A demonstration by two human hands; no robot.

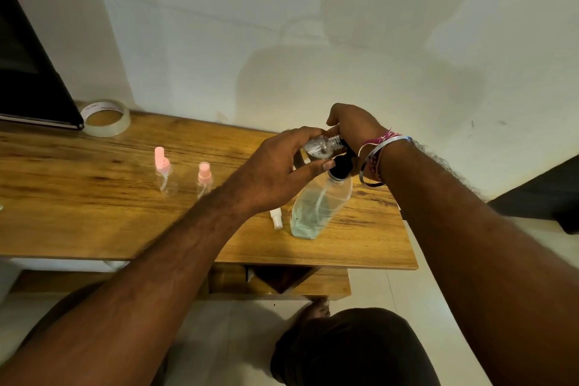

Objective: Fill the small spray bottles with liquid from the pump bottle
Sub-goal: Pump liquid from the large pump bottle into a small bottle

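Clear plastic, the small spray bottle (321,145) lies tilted with its open neck pointing right at the black pump head (341,166), pinched by left hand (275,171) fingers while right hand (352,124) fingers press closed atop the pump bottle (319,207) on the bench (94,213).

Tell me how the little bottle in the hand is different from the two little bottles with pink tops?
The held small bottle is tipped sideways, uncapped, at the pump bottle's nozzle. The two pink-topped bottles stand upright on the table, capped and untouched. All are small and clear.
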